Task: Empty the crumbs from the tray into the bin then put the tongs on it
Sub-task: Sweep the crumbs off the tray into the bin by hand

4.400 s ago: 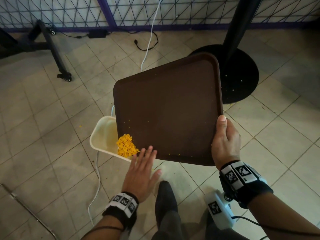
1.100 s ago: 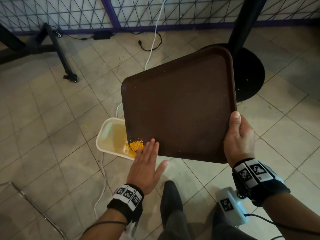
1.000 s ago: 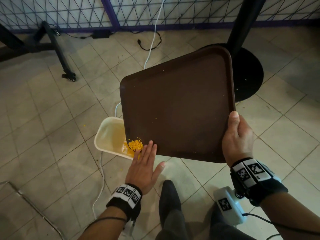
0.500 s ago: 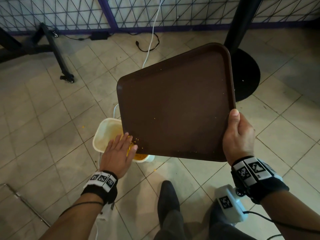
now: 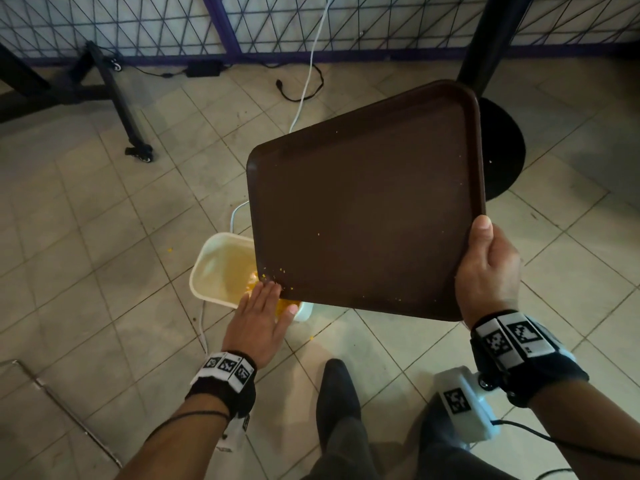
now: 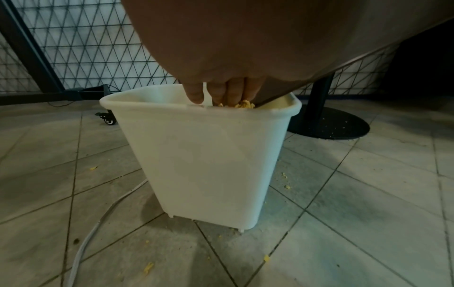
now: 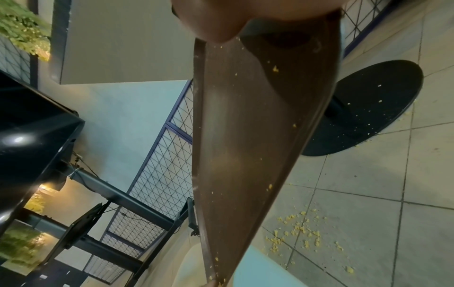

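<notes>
A brown tray [image 5: 367, 209] hangs tilted, its lower left corner over a white bin [image 5: 216, 268] on the floor. My right hand [image 5: 486, 271] grips the tray's near right edge, thumb on top. My left hand [image 5: 261, 315] lies flat with straight fingers at the low corner, over the bin's near rim. In the left wrist view the fingers [image 6: 221, 91] point down into the bin [image 6: 209, 155] beside yellow crumbs [image 6: 243, 105]. A few crumbs [image 7: 275, 68] still cling to the tray [image 7: 245, 136]. No tongs are in view.
A black table post on a round base [image 5: 502, 150] stands behind the tray. A white cable [image 5: 304, 95] runs across the tiles. Yellow crumbs [image 7: 299, 235] lie scattered on the floor. A black wheeled stand leg [image 5: 138, 154] is at the left. My shoe [image 5: 337, 393] is near the bin.
The heap of crumbs at the tray's corner has gone into the bin. My left hand swept left over the bin, then came back to the corner. The tray has tilted a little more.
</notes>
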Available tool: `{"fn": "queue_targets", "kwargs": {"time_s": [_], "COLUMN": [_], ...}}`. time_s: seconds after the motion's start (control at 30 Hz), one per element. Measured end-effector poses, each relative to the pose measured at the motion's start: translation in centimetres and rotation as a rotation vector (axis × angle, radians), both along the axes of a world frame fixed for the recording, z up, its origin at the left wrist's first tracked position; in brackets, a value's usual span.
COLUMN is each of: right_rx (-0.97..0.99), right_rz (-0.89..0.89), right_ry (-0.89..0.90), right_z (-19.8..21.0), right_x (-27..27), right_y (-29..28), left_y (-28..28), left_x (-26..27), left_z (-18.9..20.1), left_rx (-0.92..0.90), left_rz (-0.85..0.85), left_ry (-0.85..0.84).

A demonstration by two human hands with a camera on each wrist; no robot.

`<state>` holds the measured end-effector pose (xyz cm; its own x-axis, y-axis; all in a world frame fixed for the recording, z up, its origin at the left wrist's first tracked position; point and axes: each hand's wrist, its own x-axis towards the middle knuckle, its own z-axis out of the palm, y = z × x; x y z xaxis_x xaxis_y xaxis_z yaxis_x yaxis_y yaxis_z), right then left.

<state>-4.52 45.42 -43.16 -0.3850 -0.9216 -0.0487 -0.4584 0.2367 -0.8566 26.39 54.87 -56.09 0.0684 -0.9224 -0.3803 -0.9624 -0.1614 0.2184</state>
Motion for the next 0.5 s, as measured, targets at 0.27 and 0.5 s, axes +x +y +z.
{"fn": "queue_targets", "kwargs": {"time_s": [0.27, 0.5], "right_rx": [-0.008, -0.015], "right_rz": [-0.015, 0.01], "right_ry": [-0.022, -0.013], "right_z": [0.3, 0.3], "right_x": [0.2, -0.3], "right_y": [-0.1, -0.2], "left_y": [1.0, 0.2], "left_x": [-3.8, 0.4], "left_z": [1.1, -0.8], "left_rx": [-0.052, 0.048], "left_rz": [-0.095, -0.031], "left_ry": [0.053, -0.135]}}
